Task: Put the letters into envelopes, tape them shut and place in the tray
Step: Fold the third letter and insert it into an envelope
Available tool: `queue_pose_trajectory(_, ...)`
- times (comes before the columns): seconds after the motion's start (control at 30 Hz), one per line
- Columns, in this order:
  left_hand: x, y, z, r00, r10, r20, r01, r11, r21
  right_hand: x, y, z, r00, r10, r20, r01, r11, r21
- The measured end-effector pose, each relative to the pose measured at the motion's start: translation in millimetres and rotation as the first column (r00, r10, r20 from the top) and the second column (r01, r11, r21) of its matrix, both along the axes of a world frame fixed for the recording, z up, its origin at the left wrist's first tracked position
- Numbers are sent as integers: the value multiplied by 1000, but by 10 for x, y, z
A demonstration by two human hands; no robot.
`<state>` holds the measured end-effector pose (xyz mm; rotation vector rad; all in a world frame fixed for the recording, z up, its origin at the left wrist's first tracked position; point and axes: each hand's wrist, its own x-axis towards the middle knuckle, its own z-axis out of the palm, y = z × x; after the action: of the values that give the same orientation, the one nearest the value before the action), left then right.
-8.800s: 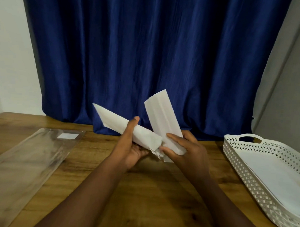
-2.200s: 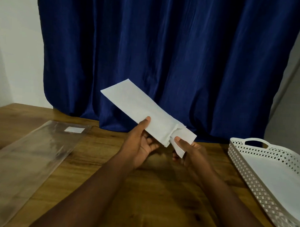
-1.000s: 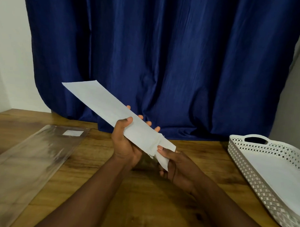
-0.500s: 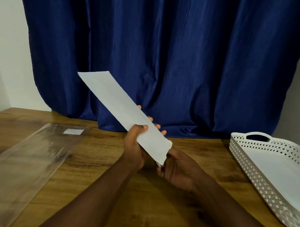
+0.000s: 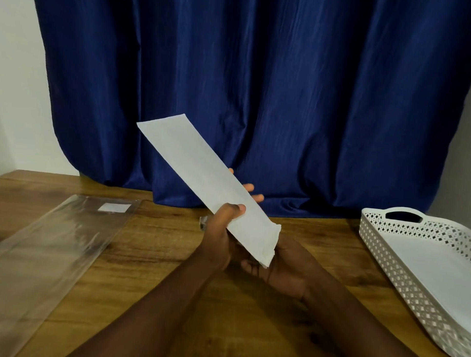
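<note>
Holding a long white envelope (image 5: 202, 182) slanted up and away to the left, the left hand (image 5: 219, 236) is gripping its middle while the right hand (image 5: 282, 265) is cupping its crumpled near end, nearer the tray (image 5: 381, 250) at the table's right edge.

The envelope (image 5: 202, 185) is plain white with no print on the face that shows. The curtain (image 5: 258, 99) is deep navy blue, one colour throughout, with darker vertical folds. The table (image 5: 152, 245) is warm brown wood with darker grain streaks. The tray (image 5: 381, 253) is white, its wall pierced with a regular lattice of small diamond holes. The plastic sleeve (image 5: 39, 257) is clear and glossy, with a small white label (image 5: 114, 207) near its far end. The wall (image 5: 16, 77) is off-white.
</note>
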<state>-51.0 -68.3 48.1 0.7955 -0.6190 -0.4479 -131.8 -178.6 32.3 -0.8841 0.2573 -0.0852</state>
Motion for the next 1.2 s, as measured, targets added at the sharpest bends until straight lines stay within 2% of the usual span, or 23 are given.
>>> queue_pose_trajectory(0.07, 52, 1, -2, 1000, 27, -3, -27, 999, 32, -8, -72, 37, 999, -20, 30, 19, 1000, 17)
queue_pose_trajectory(0.17, 165, -15, -50, 994, 81, -70, -73, 991, 112, -51, -203, 147, 993, -117, 0, 117, 992, -47)
queue_pose_trajectory(0.23, 225, -28, -90, 992, 79, -102, -55, 975, 215, -81, -319, 201, 982, -190, -13, 189, 980, -55)
queue_pose_trajectory(0.33, 223, -23, -82, 988, 23, -150, 20, 959, 282, -84, -472, 228, 942, -335, -1, 335, 942, -25)
queue_pose_trajectory(0.4, 218, 0, -26, 986, 7, -168, 40, 961, 273, -79, -594, 186, 897, -442, -1, 438, 888, -138)
queue_pose_trajectory(0.47, 294, 41, 41, 986, 23, -163, 16, 972, 235, -72, -752, 127, 869, -495, -23, 469, 837, -282)
queue_pose_trajectory(0.6, 560, 287, 191, 973, 116, -200, -105, 992, 63, -146, -1005, 90, 861, -503, -77, 408, 773, -486)
queue_pose_trajectory(0.67, 729, 377, 197, 950, 208, -235, -195, 978, 78, -161, -1098, 48, 848, -520, -106, 378, 731, -568)
queue_pose_trajectory(0.73, 851, 385, 138, 927, 355, -119, -323, 920, 222, -155, -1125, 8, 853, -505, -134, 296, 679, -672)
queue_pose_trajectory(0.8, 863, 339, 35, 867, 474, 154, -496, 792, 355, -163, -1053, -5, 857, -483, -177, 154, 568, -808)
queue_pose_trajectory(0.83, 808, 309, -8, 824, 473, 314, -565, 729, 386, -162, -1024, -19, 855, -485, -184, 93, 492, -865)
queue_pose_trajectory(0.9, 698, 204, -131, 755, 317, 574, -608, 668, 431, -128, -1000, -68, 849, -512, -127, 62, 335, -940)
queue_pose_trajectory(0.93, 634, 131, -205, 714, 189, 674, -613, 634, 471, -109, -1005, -109, 846, -526, -87, 59, 255, -965)
queue_pose_trajectory(0.97, 537, 70, -257, 648, 31, 761, -641, 562, 523, -86, -1003, -147, 833, -551, -48, 41, 148, -988)
queue_pose_trajectory(1.03, 351, -98, -397, 440, -273, 855, -768, 379, 516, -66, -959, -160, 791, -608, 68, -16, -131, -991)
queue_pose_trajectory(1.07, 247, -165, -451, 384, -378, 842, -803, 313, 506, -46, -932, -173, 789, -591, 169, 26, -241, -970)
queue_pose_trajectory(1.1, 158, -214, -503, 388, -447, 806, -809, 254, 530, -23, -864, -164, 807, -532, 256, 112, -288, -951)
queue_pose_trajectory(1.13, 108, -256, -572, 417, -495, 762, -798, 201, 568, 1, -787, -169, 842, -448, 299, 183, -283, -941)
queue_pose_trajectory(1.2, 81, -287, -664, 472, -559, 681, -764, 125, 633, 64, -591, -216, 952, -210, 221, 162, -266, -950)
